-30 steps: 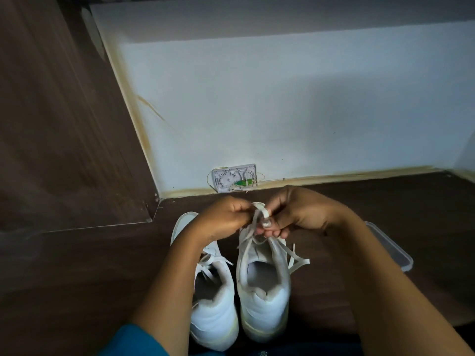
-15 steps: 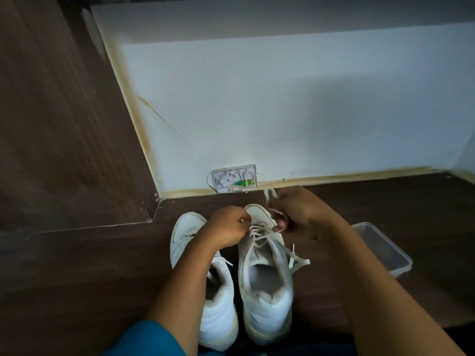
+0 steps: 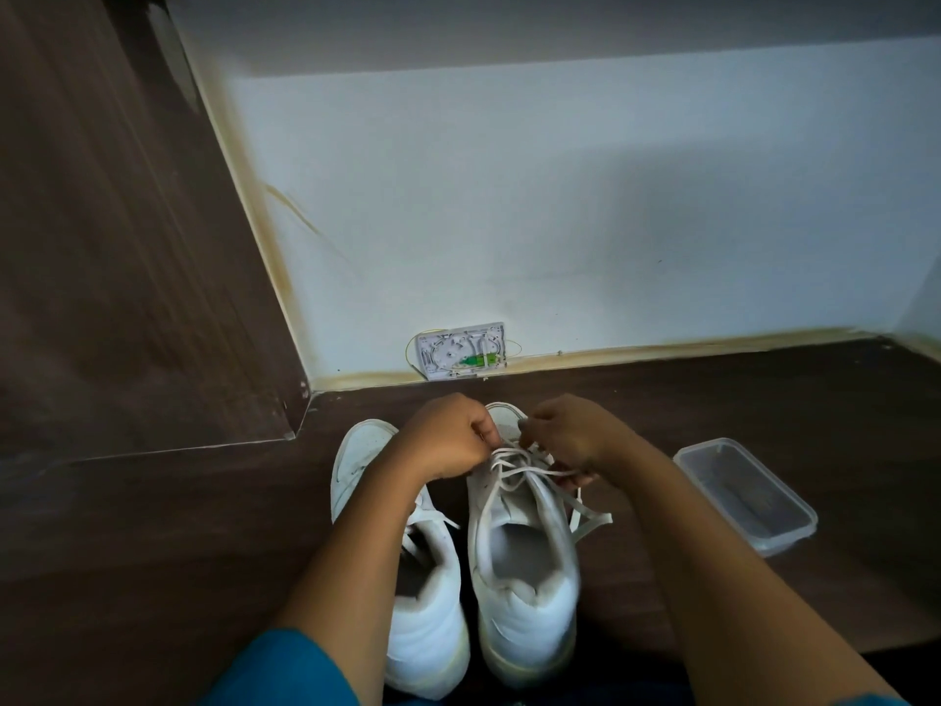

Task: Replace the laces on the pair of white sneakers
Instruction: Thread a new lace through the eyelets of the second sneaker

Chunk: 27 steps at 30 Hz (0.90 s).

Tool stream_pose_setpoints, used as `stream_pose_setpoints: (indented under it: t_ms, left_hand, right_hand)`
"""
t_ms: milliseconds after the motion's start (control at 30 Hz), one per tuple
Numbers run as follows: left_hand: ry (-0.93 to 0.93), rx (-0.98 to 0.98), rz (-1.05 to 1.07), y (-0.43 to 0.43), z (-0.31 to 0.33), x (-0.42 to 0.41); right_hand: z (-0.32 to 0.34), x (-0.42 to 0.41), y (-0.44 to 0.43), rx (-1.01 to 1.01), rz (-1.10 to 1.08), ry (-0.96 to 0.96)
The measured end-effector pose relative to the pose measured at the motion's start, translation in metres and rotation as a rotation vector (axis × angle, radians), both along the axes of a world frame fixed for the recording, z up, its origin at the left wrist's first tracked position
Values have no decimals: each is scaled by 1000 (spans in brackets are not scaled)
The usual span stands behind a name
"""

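Note:
Two white sneakers stand side by side on the dark wooden floor, heels toward me. The right sneaker (image 3: 524,593) has a loose white lace (image 3: 519,463) crossing its front eyelets, with ends trailing off its right side. My left hand (image 3: 448,440) pinches the lace at the shoe's toe end. My right hand (image 3: 570,435) grips the lace just across from it, close to the left hand. The left sneaker (image 3: 422,619) is partly hidden under my left forearm, and its own lace shows beside the arm.
A clear plastic container (image 3: 746,494) lies on the floor right of the shoes. A small white wall box (image 3: 461,356) with a green part sits at the base of the white wall. A dark wooden panel (image 3: 127,247) rises on the left.
Both hands have dropped from a raised pull above the right sneaker down onto its toe end. The lace now lies flatter across the eyelets.

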<state>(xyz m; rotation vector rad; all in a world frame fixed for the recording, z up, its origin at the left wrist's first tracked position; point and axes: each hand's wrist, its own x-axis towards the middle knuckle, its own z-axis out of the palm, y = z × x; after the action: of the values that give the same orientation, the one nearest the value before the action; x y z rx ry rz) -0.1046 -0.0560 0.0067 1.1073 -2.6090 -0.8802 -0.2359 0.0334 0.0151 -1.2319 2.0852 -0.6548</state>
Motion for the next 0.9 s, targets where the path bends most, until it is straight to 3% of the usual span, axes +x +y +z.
stream_pose_setpoints:
  t_ms: [100,300,433,700,900]
  left_hand:
    - [18,-20,19,0,-3,3]
    - [1,-98,12,2,-3,2]
    - [-43,-129,10,3,-4,0]
    - [-146,-150,-45,3,-12,-5]
    - [-86,-95,-10,-2,-14,-2]
  right_hand:
    - [-7,-1,-1,25,0,136]
    - [-12,-4,-4,-70,5,121]
    - [-13,-3,-7,-26,55,220]
    - [-14,4,-11,20,91,252]
    - [-7,1,-8,55,102,216]
